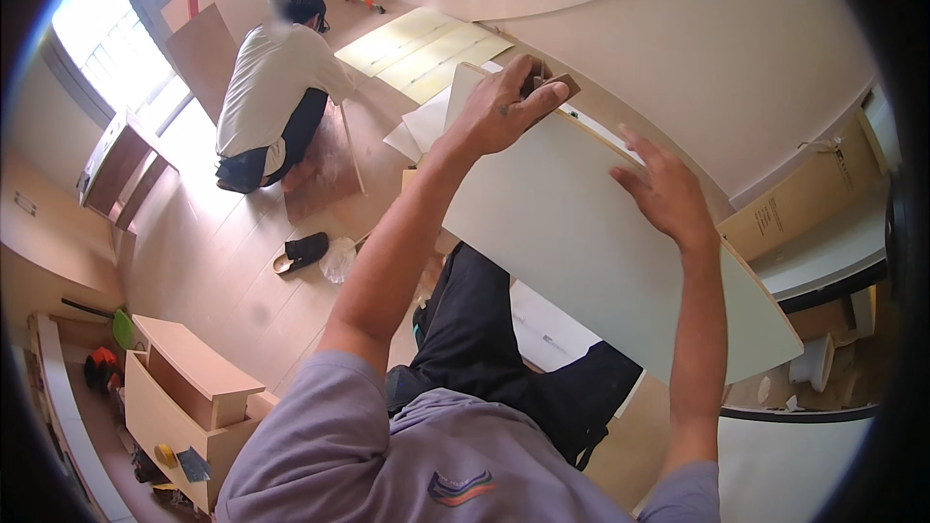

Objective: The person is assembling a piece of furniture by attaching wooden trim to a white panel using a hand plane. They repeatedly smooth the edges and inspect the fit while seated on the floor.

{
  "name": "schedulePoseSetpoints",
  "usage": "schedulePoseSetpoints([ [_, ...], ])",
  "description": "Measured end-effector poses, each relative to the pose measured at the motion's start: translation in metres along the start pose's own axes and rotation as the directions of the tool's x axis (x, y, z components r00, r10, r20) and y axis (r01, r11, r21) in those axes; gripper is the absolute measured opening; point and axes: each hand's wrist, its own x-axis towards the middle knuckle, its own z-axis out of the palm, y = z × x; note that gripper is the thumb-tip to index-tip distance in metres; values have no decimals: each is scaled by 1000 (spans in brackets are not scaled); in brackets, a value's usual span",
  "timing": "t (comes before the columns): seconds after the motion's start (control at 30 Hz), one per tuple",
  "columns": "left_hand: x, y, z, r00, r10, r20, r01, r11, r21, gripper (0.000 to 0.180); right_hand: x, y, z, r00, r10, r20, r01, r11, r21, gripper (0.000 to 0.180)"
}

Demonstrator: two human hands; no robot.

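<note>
A large pale panel (591, 232) with a thin wood-coloured edge stands tilted in front of my legs. At its upper left end, my left hand (504, 108) is closed around a small brown block (562, 89), which sits against the panel's top edge. Whether the block is bare wood or covered with abrasive paper I cannot tell. Farther right along that edge is my right hand (666, 192), fingers apart and slightly blurred, with nothing in it. Whether it touches the edge is unclear.
Ahead on the left, another person (276, 87) squats over a brown board (325, 169). Yellowish panels (421, 50) lie beyond. A dark shoe (302, 252) and a drawer unit (199, 378) are at left. A cardboard box (794, 199) leans by the right wall.
</note>
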Motion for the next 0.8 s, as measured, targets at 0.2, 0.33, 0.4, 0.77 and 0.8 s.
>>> schedulePoseSetpoints([
  [0.2, 44, -28, -82, 975, 209, 73, -187, 953, -239, 51, 28, -29, 21, 997, 45, 67, -32, 982, -188, 54],
  [0.33, 85, -30, -124, 936, 130, 326, -107, 990, -87, 57, 39, -8, 30, 988, 100, 116, -83, 986, -145, 53],
  [0.4, 103, -43, -121, 895, 109, 434, -146, 988, 52, 58, 43, 7, 43, 995, 80, 60, -72, 989, -127, 54],
  [0.77, 130, -68, -59, 759, 30, 651, -260, 930, 260, 57, 54, 36, 58, 993, 96, 68, -94, 995, -21, 60],
  [0.8, 130, -69, -59, 756, 32, 653, -264, 929, 260, 58, 55, 34, 57, 991, 108, 78, -108, 994, -4, 60],
])
